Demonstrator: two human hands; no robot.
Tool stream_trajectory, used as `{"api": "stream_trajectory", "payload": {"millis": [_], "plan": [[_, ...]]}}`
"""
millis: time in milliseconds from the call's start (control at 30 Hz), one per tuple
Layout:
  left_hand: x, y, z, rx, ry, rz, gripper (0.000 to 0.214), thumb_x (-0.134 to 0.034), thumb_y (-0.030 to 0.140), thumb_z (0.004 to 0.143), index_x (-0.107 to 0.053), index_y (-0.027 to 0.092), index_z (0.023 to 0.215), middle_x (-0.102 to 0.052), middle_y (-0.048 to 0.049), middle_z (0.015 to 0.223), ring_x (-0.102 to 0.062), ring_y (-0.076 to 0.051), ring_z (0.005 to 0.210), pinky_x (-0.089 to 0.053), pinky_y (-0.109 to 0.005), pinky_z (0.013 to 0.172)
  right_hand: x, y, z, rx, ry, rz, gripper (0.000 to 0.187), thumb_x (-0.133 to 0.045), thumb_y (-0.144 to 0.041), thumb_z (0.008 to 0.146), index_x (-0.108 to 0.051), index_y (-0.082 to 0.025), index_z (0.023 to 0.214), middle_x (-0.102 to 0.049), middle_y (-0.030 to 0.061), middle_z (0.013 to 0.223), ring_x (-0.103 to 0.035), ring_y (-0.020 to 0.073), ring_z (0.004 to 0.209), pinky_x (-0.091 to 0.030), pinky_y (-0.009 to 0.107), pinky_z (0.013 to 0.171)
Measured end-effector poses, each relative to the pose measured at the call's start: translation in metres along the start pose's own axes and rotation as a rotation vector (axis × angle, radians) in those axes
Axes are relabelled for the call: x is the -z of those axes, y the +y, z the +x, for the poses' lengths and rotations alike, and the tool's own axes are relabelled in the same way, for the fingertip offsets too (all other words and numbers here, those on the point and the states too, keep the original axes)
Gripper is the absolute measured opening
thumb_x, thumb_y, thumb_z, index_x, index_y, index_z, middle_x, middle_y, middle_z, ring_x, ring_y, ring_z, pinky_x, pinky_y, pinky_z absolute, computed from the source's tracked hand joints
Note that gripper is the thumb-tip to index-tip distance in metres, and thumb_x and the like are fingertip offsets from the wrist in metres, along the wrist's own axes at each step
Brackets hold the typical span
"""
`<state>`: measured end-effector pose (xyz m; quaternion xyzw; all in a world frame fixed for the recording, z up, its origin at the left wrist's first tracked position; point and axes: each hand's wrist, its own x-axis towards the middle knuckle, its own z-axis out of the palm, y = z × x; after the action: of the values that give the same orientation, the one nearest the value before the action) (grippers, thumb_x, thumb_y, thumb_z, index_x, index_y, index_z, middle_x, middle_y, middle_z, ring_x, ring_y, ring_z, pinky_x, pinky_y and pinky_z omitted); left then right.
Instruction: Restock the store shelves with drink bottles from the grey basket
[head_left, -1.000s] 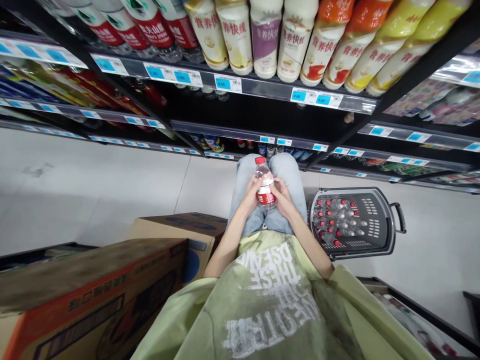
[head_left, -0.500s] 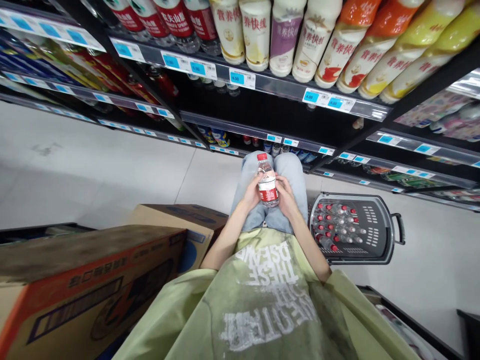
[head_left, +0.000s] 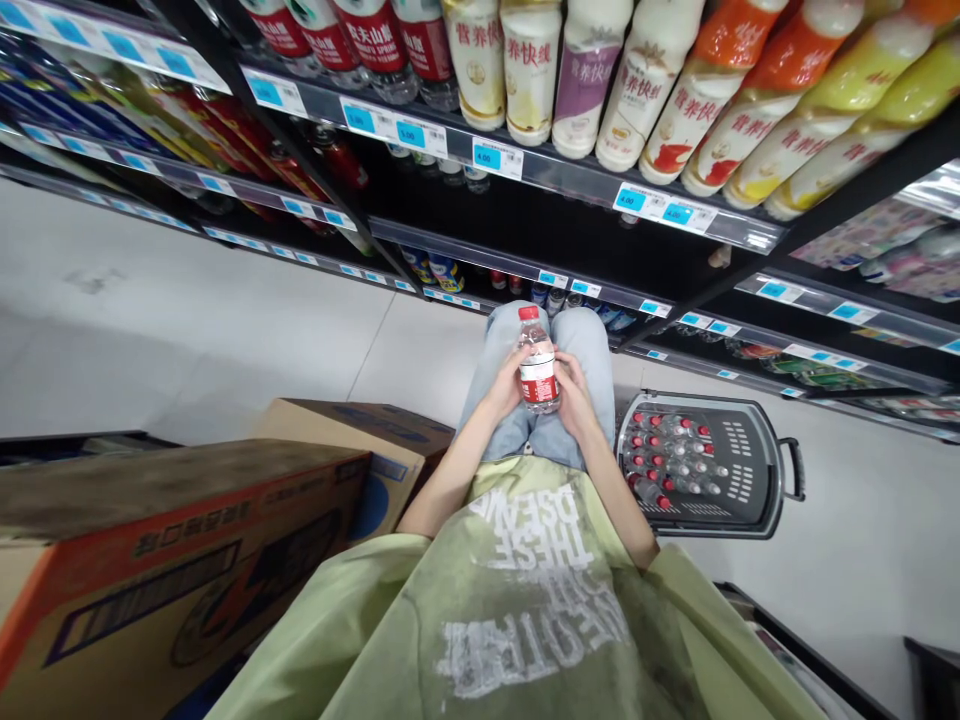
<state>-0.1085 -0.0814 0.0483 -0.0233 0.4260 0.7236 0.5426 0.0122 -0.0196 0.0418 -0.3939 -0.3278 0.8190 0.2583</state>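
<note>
A clear water bottle (head_left: 538, 375) with a red cap and a red-and-white label stands upright over my lap, between my hands. My left hand (head_left: 510, 378) is closed round its left side, and my right hand (head_left: 572, 385) grips the right side. Some fingertips are hidden behind the bottle. Beneath it are my knees in light blue jeans (head_left: 491, 350). To my right on the floor sits a dark grey shopping basket (head_left: 739, 515), which holds several small bottles (head_left: 667, 455) with red or white caps.
Ahead, a black shelf unit (head_left: 540, 170) carries several water bottles (head_left: 375, 40), white milk-drink bottles (head_left: 529, 75) and price tags. Large cardboard boxes (head_left: 187, 560) stand close on my left. Pale floor tiles (head_left: 112, 300) stretch to the left. A dark edge (head_left: 802, 650) lies behind the basket.
The view has shifted slightly, so the shelf goods appear a little further right. Both hands keep their hold on the water bottle, with no clear change of grip.
</note>
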Motion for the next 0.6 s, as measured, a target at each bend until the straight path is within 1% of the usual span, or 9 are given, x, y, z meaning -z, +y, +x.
{"api": "stream_trajectory", "payload": {"millis": [133,367,500,600], "plan": [[0.0001,-0.0003,-0.0008,-0.013,-0.022,0.012,0.05,-0.091,0.046,0.083,-0.08,0.018,0.122,-0.086,-0.0126,0.122,-0.077,-0.036,0.129,-0.058,-0.046,0.116,0.0013,0.0004,-0.0005,0.011,-0.005,0.01,0.031,-0.091,-0.039,0.081,-0.073,-0.029,0.105,-0.082,-0.0013,0.114,-0.076,0.0217,0.111,-0.063,0.032,0.097],[0.0017,-0.0022,0.0019,0.011,0.01,-0.01,0.049,-0.089,0.043,0.085,-0.079,0.016,0.124,-0.086,-0.0146,0.121,-0.076,-0.038,0.13,-0.055,-0.049,0.12,0.0016,0.0029,-0.0005,0.02,0.002,-0.01,0.032,-0.09,-0.04,0.082,-0.073,-0.029,0.107,-0.082,-0.0003,0.117,-0.076,0.0222,0.112,-0.062,0.032,0.097],[0.002,-0.0012,0.0015,0.007,0.011,-0.023,0.051,-0.09,0.044,0.083,-0.078,0.015,0.123,-0.086,-0.0148,0.12,-0.079,-0.036,0.124,-0.058,-0.046,0.115,0.0025,0.0046,0.0008,0.036,-0.014,-0.02,0.038,-0.093,-0.045,0.081,-0.072,-0.029,0.108,-0.082,-0.0002,0.115,-0.076,0.0221,0.11,-0.062,0.032,0.096],[0.0033,-0.0011,0.0,0.016,-0.014,-0.024,0.055,-0.09,0.048,0.081,-0.078,0.013,0.121,-0.085,-0.0158,0.12,-0.08,-0.035,0.121,-0.06,-0.044,0.109,0.0045,0.0043,0.0008,0.036,-0.067,-0.017,0.043,-0.096,-0.05,0.079,-0.072,-0.03,0.108,-0.082,-0.0008,0.111,-0.076,0.0221,0.107,-0.062,0.032,0.094]]}}
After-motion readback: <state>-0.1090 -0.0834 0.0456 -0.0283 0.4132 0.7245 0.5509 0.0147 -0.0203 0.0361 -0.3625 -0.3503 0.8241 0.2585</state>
